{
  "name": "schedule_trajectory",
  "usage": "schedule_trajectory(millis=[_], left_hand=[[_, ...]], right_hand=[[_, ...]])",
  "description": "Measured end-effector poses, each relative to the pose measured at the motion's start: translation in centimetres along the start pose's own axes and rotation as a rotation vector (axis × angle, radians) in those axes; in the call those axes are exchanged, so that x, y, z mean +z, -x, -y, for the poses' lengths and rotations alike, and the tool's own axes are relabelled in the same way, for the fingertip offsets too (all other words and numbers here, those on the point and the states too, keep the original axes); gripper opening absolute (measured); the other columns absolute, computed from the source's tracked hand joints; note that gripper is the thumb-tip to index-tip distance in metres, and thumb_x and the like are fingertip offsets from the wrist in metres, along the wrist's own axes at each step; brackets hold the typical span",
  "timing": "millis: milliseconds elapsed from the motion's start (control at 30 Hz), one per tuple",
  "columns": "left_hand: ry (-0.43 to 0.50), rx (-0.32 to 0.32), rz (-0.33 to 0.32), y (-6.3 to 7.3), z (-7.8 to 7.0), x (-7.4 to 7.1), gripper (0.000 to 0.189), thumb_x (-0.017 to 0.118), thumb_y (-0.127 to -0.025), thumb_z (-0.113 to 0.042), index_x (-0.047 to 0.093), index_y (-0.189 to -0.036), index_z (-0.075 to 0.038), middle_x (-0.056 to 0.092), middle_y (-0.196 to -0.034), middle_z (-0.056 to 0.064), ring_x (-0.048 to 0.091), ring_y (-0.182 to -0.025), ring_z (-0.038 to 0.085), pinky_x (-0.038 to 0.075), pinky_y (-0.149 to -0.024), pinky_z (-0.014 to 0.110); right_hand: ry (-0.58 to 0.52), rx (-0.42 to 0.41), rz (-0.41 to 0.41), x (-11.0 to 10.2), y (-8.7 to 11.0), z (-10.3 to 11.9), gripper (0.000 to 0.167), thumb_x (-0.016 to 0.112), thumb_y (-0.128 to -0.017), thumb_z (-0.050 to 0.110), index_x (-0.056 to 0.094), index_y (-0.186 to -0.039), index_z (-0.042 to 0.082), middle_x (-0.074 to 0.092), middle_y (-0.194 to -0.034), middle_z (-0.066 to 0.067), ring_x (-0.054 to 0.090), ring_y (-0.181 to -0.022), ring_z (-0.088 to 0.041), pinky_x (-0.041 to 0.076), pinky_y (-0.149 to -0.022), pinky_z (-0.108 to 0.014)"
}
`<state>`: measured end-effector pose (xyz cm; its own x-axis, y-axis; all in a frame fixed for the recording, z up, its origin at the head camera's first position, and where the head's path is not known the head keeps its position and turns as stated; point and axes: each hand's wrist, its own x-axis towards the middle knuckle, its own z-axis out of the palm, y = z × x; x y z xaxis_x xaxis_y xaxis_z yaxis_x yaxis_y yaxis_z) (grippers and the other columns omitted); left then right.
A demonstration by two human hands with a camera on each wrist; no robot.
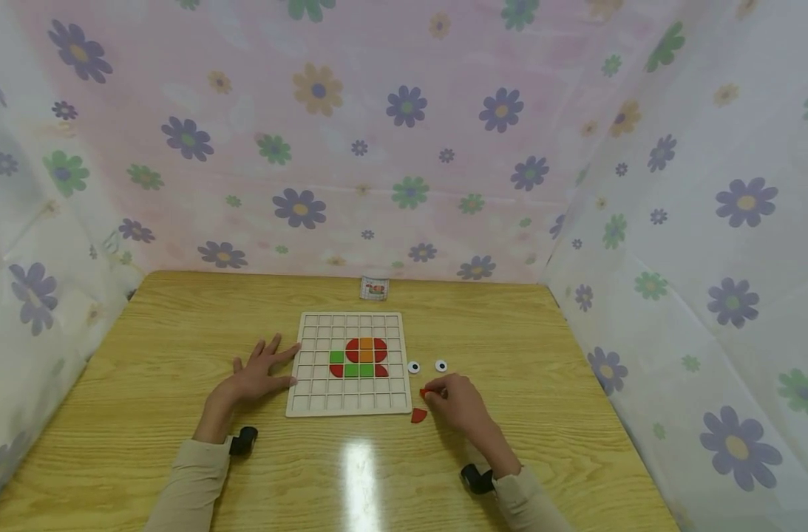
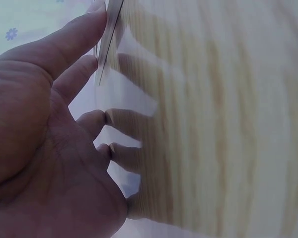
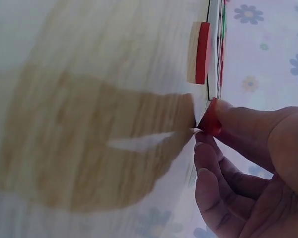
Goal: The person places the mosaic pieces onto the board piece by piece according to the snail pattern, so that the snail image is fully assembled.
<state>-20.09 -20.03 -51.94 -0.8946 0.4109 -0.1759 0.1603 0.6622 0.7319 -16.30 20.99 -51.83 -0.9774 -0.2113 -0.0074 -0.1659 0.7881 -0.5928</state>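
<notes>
A white grid board lies on the wooden table, with red, green and orange pieces set in its middle squares. My left hand rests at the board's left edge, fingers spread, thumb and index finger touching the edge. Just right of the board, my right hand pinches a small red piece between thumb and fingertips, low over the table. A red quarter-circle piece lies beside the board's lower right corner. Two round eye pieces sit by the board's right side, above the right hand.
A small picture card showing a coloured figure on a grid lies at the table's far edge. Flower-patterned sheets hang behind and on both sides of the table.
</notes>
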Motion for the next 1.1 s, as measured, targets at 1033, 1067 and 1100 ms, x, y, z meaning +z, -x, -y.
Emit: schedule_trajectory(millis=[1033,1067,1100], left_hand=[[-0.028,-0.049,0.008,-0.2,-0.3,0.0,0.073,0.069,-0.098,-0.033,0.035,-0.158,-0.008,-0.001,-0.166,0.032,-0.01,-0.149,0.058,-0.012,-0.101,0.086],[-0.029,-0.048,0.008,-0.2,-0.2,0.1,0.074,0.069,-0.098,-0.033,0.035,-0.158,-0.009,-0.001,-0.166,0.032,-0.01,-0.149,0.058,-0.012,-0.101,0.086],[-0.032,-0.048,0.008,-0.2,-0.2,0.1,0.073,0.069,-0.098,-0.033,0.035,-0.158,-0.009,0.0,-0.166,0.032,-0.01,-0.149,0.058,-0.012,-0.101,0.086]], right_hand=[[-0.361,0.039,0.04,0.1,-1.3,-0.2,0.01,0.071,-0.094,0.008,0.077,-0.095,0.001,0.073,-0.085,-0.006,0.064,-0.073,-0.01,0.051,-0.062,-0.023],[-0.373,0.034,0.04,0.1,-1.4,-0.2,0.011,0.07,-0.095,0.008,0.077,-0.097,0.001,0.074,-0.087,-0.007,0.064,-0.074,-0.01,0.051,-0.063,-0.023],[-0.379,0.024,0.036,0.2,-1.5,-0.2,0.012,0.07,-0.095,0.009,0.077,-0.099,0.001,0.074,-0.088,-0.008,0.064,-0.074,-0.009,0.051,-0.064,-0.022]])
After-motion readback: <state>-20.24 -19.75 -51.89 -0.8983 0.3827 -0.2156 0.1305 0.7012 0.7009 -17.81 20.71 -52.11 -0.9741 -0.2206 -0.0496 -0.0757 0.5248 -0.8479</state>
